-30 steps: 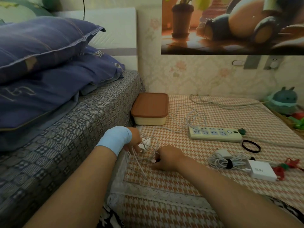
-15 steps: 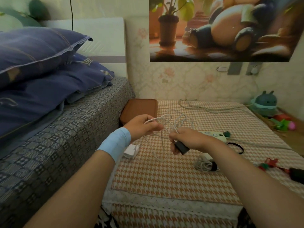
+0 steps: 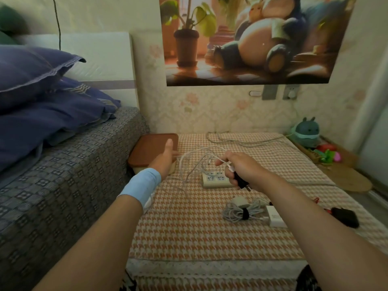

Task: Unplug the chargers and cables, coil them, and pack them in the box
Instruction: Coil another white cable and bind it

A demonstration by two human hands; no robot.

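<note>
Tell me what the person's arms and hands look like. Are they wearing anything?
Both arms are bare, with no sleeves showing. The left arm wears a wide light blue band around the wrist, just behind the left hand. The right arm and right hand wear nothing: no watch, bracelet or ring in view.

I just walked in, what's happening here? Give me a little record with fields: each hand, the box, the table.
Left hand: fingers straight, thin white cable reaching them
Right hand: grips black charger with the cable
Box: brown lid on, beside bed
Power strip: on table, partly hidden
Coiled already: strapped cable bundle beside white charger
</note>
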